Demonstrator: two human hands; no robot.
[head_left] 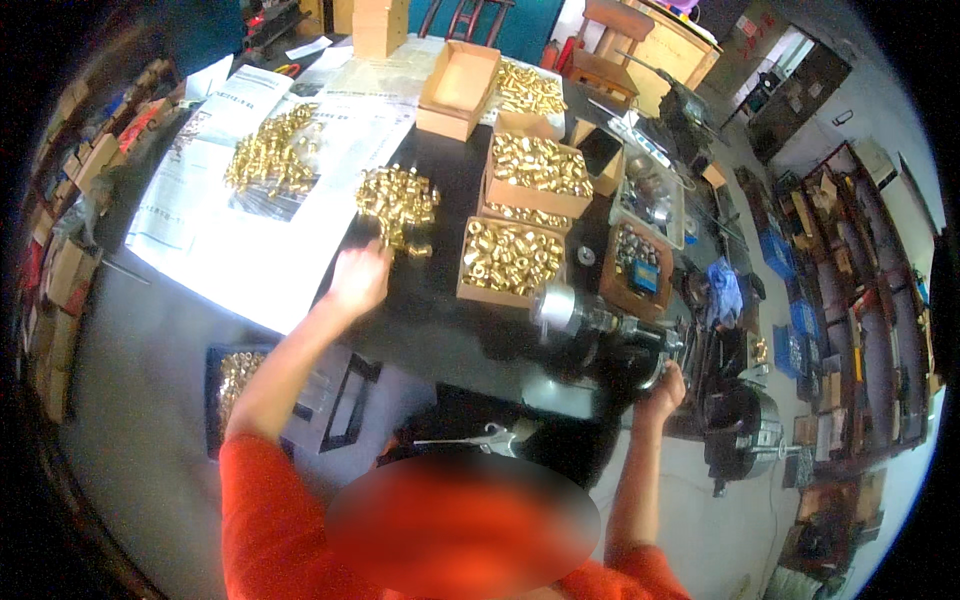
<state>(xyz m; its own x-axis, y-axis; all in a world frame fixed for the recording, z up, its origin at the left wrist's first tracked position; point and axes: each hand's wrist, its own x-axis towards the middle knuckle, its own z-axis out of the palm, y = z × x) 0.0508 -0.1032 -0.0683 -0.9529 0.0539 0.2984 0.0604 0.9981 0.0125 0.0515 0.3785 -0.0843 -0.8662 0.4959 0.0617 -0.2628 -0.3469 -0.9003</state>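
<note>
My left hand (362, 278) is at the near edge of a loose pile of brass fittings (398, 200) on the dark table. Its fingers are curled together by the nearest pieces; what they hold, if anything, is too small to make out. On the right, my right hand (660, 392) is closed round a handle at the near side of a small bench machine (610, 330). The machine's round silver end (556, 306) points left, beside an open cardboard box of brass fittings (512, 258).
Behind that box stands a fuller cardboard box (538, 172). More brass pieces (275, 150) lie on newspaper (190, 235) at left. An empty carton (460, 85) stands further back. A tray of metal parts (638, 265) sits beyond the machine; a blue crate (235, 390) is below left.
</note>
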